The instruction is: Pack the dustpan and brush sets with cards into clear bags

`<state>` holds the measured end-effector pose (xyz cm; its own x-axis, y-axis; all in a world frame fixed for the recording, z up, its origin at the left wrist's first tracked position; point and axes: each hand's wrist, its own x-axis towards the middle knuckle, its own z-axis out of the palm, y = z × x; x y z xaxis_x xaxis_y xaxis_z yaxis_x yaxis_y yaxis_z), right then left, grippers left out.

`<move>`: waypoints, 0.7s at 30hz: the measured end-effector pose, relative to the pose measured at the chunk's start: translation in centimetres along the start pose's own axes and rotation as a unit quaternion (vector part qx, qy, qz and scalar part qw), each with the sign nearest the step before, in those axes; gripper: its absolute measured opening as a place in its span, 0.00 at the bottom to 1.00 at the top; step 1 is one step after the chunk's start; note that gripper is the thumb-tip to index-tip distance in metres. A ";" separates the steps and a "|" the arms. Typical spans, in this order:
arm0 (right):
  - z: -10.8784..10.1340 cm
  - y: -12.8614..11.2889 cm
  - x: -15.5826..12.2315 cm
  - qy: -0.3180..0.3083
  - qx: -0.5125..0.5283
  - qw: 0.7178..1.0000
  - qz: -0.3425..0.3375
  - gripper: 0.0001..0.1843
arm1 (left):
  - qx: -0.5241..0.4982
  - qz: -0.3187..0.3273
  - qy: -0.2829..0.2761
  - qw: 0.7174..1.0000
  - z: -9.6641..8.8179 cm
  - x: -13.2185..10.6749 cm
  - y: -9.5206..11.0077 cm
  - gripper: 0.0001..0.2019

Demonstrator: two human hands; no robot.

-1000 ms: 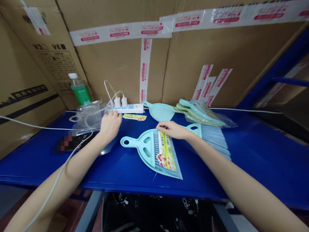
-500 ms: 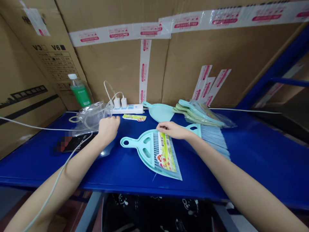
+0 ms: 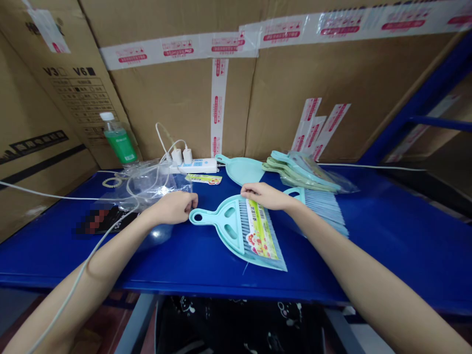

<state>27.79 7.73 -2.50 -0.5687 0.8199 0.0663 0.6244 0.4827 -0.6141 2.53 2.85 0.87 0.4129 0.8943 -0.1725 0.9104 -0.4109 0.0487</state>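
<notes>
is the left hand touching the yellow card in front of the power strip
Apart: the head view shows blue tabletop between the left hand and the yellow card.

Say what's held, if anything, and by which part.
Right hand: appears to hold the turquoise dustpan-and-brush set by its far edge, near the label card. Left hand: curled near the set's handle; cannot tell if it holds clear plastic.

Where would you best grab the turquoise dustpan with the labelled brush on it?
Probably around the narrow handle, coming from the left: it juts that way, away from the bristles and label, and looks easier to close around than the broad pan.
</notes>
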 end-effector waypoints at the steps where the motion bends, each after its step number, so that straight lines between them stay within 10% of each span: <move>1: -0.2 0.1 0.0 0.006 -0.007 1.000 -0.003 0.09 | -0.025 0.024 -0.004 0.999 0.0 0.0 -0.1 0.06; 15: -2.8 1.3 -1.0 -0.045 -0.012 0.999 -0.024 0.20 | -0.327 0.098 -0.192 0.920 0.1 -0.8 -0.5 0.16; 21: -3.1 1.8 -1.1 -0.033 -0.009 0.999 -0.013 0.19 | -0.154 0.072 -0.057 0.984 -0.9 -0.8 -0.2 0.13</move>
<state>31.23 8.63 -1.28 -0.6184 0.7853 0.0288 0.6187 0.5092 -0.5983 2.01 2.41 1.87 0.5480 0.7979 -0.2511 0.8154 -0.4427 0.3729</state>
